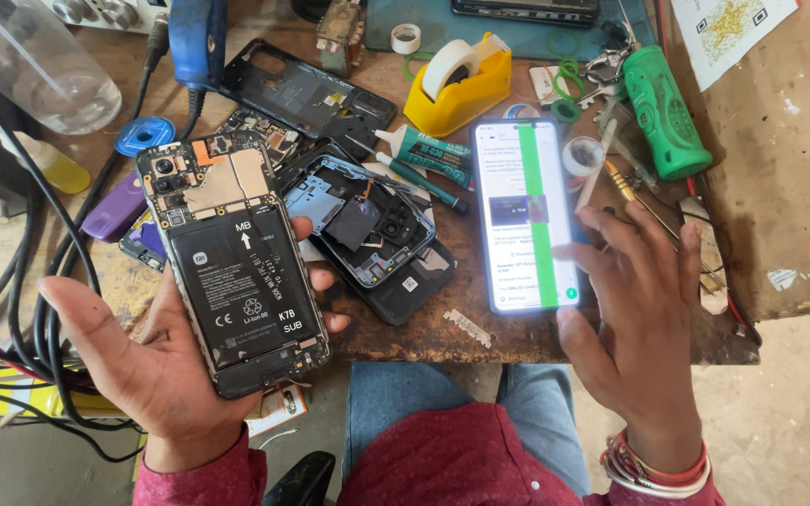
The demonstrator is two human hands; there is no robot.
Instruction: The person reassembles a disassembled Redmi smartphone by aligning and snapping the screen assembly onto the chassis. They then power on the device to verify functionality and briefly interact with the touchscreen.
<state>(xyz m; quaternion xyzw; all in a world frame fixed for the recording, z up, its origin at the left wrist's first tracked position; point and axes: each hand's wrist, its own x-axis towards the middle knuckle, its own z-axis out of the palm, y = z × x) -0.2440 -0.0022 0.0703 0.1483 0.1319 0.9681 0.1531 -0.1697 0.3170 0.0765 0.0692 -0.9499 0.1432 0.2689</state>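
Left hand cradles opened phone, hiding its underside.

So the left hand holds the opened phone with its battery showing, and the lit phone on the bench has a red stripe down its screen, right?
Not quite. In the head view the left hand does hold the opened phone, battery showing, but the stripe down the lit phone is green, not red.

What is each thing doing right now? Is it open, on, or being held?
Opened phone: back off, battery showing, held in left hand.
Lit phone: screen on, flat on bench, right hand beside it.
Phone back covers: removed, piled.
Tape dispenser: loaded.
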